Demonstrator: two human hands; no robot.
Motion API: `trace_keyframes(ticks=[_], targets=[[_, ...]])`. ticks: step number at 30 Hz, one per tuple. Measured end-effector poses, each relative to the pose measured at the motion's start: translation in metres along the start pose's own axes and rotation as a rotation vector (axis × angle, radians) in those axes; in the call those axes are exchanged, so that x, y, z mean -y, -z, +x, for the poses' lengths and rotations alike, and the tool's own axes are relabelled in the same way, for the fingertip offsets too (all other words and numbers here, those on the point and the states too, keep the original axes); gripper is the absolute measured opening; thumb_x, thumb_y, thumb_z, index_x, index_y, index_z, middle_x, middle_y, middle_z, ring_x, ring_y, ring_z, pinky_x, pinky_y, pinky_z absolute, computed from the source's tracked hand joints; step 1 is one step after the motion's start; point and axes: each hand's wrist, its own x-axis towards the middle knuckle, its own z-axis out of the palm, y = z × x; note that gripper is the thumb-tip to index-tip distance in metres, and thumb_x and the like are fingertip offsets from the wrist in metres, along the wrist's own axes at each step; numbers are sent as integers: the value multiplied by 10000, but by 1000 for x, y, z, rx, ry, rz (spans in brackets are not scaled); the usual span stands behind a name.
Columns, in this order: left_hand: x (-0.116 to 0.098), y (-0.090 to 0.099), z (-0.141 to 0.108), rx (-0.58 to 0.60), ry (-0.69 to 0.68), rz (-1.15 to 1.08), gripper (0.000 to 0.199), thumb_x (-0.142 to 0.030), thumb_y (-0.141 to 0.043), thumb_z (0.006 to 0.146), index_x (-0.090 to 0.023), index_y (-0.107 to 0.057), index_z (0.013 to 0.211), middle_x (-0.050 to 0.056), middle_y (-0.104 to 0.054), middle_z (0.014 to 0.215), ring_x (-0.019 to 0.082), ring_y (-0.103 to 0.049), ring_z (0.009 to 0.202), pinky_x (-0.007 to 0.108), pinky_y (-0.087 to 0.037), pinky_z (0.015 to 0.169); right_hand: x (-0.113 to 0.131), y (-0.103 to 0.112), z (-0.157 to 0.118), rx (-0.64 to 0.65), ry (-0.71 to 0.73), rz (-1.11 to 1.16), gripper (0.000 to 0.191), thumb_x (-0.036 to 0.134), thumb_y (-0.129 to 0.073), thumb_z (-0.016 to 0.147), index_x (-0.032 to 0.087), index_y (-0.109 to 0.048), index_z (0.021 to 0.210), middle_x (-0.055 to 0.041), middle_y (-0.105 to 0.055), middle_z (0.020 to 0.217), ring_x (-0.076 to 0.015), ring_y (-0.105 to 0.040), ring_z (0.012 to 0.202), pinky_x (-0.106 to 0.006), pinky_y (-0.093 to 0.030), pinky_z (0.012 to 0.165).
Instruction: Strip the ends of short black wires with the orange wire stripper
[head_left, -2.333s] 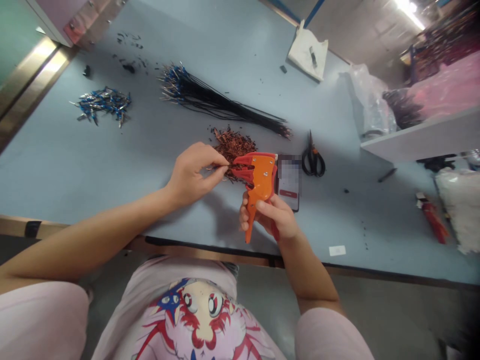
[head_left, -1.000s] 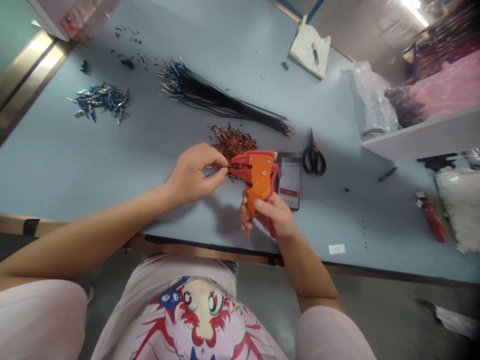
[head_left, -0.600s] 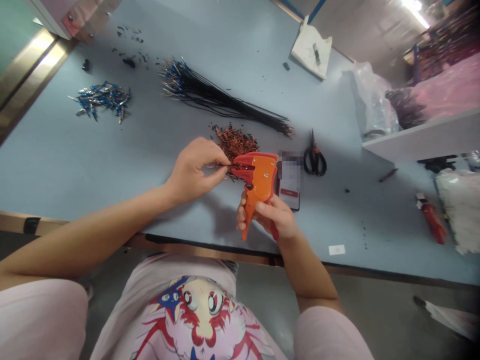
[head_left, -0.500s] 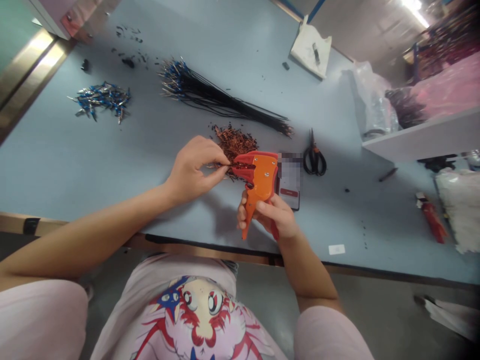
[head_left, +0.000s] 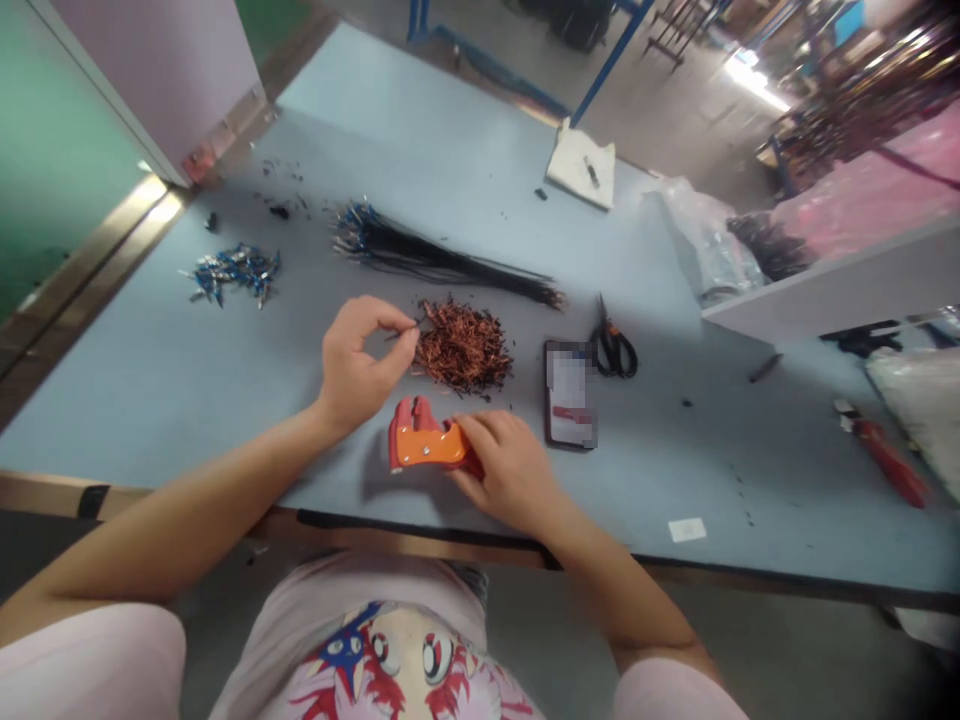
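My left hand (head_left: 364, 360) pinches a short dark piece of wire (head_left: 401, 330) at the left edge of a pile of copper and black clippings (head_left: 465, 347). My right hand (head_left: 510, 465) is wrapped round the handle of an orange and red wire stripper (head_left: 427, 446). The tool lies sideways just below the pile, its jaws apart and pointing up, with nothing seen between them. Behind the pile a bundle of black wires (head_left: 457, 262) with blue and silver ends stretches across the table.
Blue and silver connectors (head_left: 236, 272) lie at the left. A phone (head_left: 570, 395) and black scissors (head_left: 615, 345) are right of the pile. Farther right are a white label (head_left: 687, 529), a red-handled tool (head_left: 885, 455) and a shelf (head_left: 832, 280). A white bag (head_left: 582, 168) lies at the back.
The stripper has come away from the wire piece at my left fingertips and turned from upright to sideways, lower and to the left. The camera view has shifted.
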Motion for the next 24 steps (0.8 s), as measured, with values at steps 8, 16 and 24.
trace_keyframes(ticks=[8,16,24], targets=[[-8,-5,-8,315,-269,7,80,-135,-628,861,-187,-645,803,14,-700,801,166,-608,783,321,-468,752,-4,-3,7,-152,25,43,379,415,-741,838,182,-638,1119,-141,-662,1121,-320,-565,1082,-523,-489,942],[-16,-9,-24,651,-495,121,169,-237,-579,915,-182,-656,775,37,-681,805,191,-566,780,340,-404,713,-18,-7,9,-411,39,63,134,173,-515,981,187,-640,1028,-108,-682,917,-233,-628,873,-376,-558,761],[-14,-8,-22,696,-466,134,175,-179,-515,916,-179,-658,815,48,-678,808,193,-574,804,339,-410,734,-20,-12,9,-324,18,124,153,167,-505,975,193,-653,945,-89,-678,861,-216,-632,812,-343,-554,729]])
